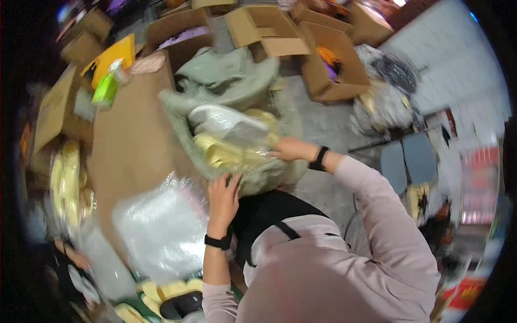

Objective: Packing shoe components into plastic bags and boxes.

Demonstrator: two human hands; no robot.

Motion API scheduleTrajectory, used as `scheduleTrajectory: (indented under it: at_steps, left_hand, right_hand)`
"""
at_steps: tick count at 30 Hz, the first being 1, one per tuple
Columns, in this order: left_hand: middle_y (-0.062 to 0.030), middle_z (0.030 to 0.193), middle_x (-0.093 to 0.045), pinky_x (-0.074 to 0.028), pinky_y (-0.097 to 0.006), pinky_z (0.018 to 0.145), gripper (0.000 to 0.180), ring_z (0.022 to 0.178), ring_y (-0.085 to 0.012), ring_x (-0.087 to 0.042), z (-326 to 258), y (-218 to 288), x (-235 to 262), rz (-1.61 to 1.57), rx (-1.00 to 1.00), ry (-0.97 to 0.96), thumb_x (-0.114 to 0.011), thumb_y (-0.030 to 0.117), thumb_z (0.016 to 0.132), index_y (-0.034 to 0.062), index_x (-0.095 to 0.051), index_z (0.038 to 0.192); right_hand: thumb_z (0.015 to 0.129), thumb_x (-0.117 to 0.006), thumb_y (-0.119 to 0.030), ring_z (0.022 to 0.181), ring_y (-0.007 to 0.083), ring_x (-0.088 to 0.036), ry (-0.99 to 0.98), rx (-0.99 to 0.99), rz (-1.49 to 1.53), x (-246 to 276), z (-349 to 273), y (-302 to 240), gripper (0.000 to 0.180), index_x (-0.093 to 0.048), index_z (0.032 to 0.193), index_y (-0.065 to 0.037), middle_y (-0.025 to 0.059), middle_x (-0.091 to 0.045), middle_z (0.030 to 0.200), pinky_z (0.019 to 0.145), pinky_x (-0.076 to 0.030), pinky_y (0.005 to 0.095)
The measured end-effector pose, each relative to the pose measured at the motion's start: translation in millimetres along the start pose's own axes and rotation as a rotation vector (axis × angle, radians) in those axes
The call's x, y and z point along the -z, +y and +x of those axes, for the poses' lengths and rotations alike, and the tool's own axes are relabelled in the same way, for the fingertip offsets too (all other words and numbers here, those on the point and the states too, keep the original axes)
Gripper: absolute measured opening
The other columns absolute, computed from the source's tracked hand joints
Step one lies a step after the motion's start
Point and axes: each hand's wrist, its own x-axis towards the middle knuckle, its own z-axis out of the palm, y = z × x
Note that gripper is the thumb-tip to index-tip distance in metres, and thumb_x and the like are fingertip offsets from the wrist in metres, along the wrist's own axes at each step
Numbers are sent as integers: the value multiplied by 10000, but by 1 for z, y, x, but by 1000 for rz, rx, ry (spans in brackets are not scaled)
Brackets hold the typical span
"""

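Both hands at green sack [237, 81] mouth.
Left hand [222, 197] fingers curled over rim; right hand [289, 148] fingertips pinching yellow packets' [223, 152] clear wrap.

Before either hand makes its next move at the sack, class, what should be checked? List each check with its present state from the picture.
1. Left hand has hold of the near rim of the mesh sack: ok, fingers curl over it.
2. Right hand has reached the yellow packets inside: ok, it touches them.
3. Grip of the right hand on a packet: cannot tell, blurred.
4. Sack mouth open: ok, contents show.
5. Clear plastic bag out of the way: not ok, it lies over the packets.
6. Room on the cardboard surface beside the sack: ok, a bare stretch shows.
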Motion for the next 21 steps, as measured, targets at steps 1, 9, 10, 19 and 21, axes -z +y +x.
scheduleTrajectory:
  at_steps: [1,9,10,19,21]
  left_hand:
    - [-143,1048,-543,-370,-423,835,350,948,-324,-492,-3,-5,6,12,-12,178,-569,28,775,93,-562,1118]
    - [-192,880,-582,-438,-420,748,216,844,-358,-552,-112,-7,-55,-384,499,187,-536,119,831,31,-593,1020]
    - [-185,931,-580,-441,-421,753,234,865,-352,-552,-128,11,-58,-497,620,126,-529,149,848,37,-587,1045]
    - [-247,1181,-504,-401,-440,911,410,1104,-380,-478,-217,65,-206,-843,1342,339,-439,315,892,72,-480,1220]
    - [-253,1151,-520,-403,-437,910,401,1084,-387,-487,-224,75,-253,-871,1527,469,-416,302,902,44,-483,1202]
  right_hand:
    - [874,-437,-462,622,400,-553,13,-28,-37,3,0,3,551,-627,655,7,224,-565,631,606,-447,463]
    - [828,-485,-261,684,406,-552,92,-30,-191,-12,23,22,341,-597,687,28,238,-574,703,663,-434,469]
    - [794,-520,-159,779,388,-544,70,61,-237,-7,25,13,184,-589,761,9,226,-584,825,704,-417,451]
    - [768,-566,-69,975,355,-456,20,1084,-258,-19,46,-169,281,-495,1035,-19,164,-479,1101,827,-351,442]
    - [782,-570,-88,1021,362,-439,-82,1186,-292,-38,63,-187,301,-497,1067,-29,172,-450,1147,877,-339,460]
